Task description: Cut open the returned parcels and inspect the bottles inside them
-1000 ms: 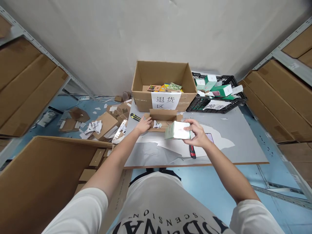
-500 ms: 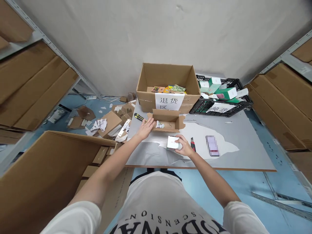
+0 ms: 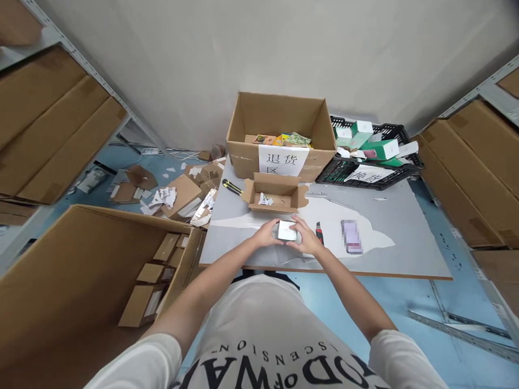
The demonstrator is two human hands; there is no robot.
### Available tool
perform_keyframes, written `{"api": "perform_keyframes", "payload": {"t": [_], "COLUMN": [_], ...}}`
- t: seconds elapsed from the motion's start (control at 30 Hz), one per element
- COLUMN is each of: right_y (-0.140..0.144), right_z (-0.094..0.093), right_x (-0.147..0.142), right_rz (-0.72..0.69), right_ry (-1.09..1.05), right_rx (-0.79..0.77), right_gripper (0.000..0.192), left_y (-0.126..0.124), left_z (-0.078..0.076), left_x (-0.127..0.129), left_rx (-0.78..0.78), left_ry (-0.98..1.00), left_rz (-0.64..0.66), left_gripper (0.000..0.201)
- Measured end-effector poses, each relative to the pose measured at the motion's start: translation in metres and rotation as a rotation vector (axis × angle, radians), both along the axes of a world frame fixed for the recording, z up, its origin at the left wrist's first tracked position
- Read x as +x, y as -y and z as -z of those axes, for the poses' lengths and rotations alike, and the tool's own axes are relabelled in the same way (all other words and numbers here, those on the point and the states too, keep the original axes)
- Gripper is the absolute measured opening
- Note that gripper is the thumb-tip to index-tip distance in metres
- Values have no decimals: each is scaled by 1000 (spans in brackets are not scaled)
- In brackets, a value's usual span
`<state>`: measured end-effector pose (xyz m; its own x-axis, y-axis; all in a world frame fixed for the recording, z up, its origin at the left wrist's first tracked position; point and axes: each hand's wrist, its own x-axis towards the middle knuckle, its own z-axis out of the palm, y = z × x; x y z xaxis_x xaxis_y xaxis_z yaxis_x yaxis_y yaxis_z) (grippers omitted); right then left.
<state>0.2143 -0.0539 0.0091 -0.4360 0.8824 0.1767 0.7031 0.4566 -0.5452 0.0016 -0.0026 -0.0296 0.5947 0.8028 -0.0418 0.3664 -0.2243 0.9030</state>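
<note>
My left hand and right hand hold a small white cuboid carton of smooth paperboard, nearer me than the small open brown box of matt cardboard. Behind that brown box, the large open tan box is matt cardboard too, its white lettered sign flat paper. Right of the brown box, the black latticed crate looks like hard plastic. Under the brown box, the grey-topped table looks smooth.
</note>
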Motion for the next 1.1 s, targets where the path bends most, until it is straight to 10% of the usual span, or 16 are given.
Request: {"api": "perform_keyframes", "payload": {"t": [0.47,0.8,1.1], "right_y": [-9,-11,10], "right_z": [-32,-47,-35], "right_x": [-33,-22,-32], "right_rz": [159,-92,148], "right_ry": [361,505,467], "right_rx": [-68,-41,-47], "right_gripper": [54,48,52], "left_y": [1,1,-1], "left_z": [-1,-9,-8], "left_x": [6,8,12], "left_rx": [71,87,116], "left_ry": [-3,-52,-120], "left_rz": [-28,-12,-1], "left_gripper": [75,71,71]}}
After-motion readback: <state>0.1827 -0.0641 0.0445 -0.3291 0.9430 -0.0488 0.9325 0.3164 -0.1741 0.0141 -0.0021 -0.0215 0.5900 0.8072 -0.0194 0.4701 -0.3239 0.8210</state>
